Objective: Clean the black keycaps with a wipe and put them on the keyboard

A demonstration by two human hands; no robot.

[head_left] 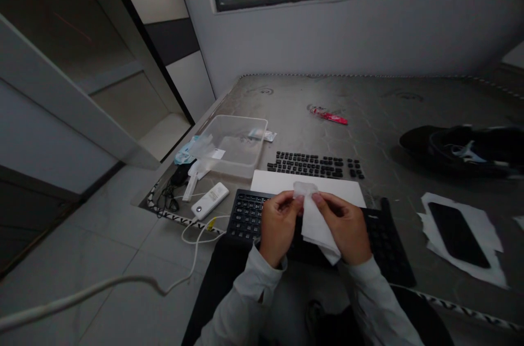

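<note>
A white tissue [317, 226] is pinched between my two hands, its gathered upper end sticking out past the fingertips and a longer folded part hanging down. My left hand [280, 226] closes thumb and fingers on its left side. On the other side my right hand [346, 226] grips it the same way. Beneath both hands lies a black keyboard [246, 216] with its keycaps off on the left part; my hands and the tissue hide its middle. Behind it is a flat white box or board [344, 189]. Loose black keycaps [309, 165] lie in rows beyond that.
A clear plastic tub [239, 166] stands at the back left, near a white power bank [210, 200] with cables. A red wrapper [329, 115] lies farther back. At right, a black phone [458, 234] rests on white tissue, with a dark cap or bag [442, 144] behind.
</note>
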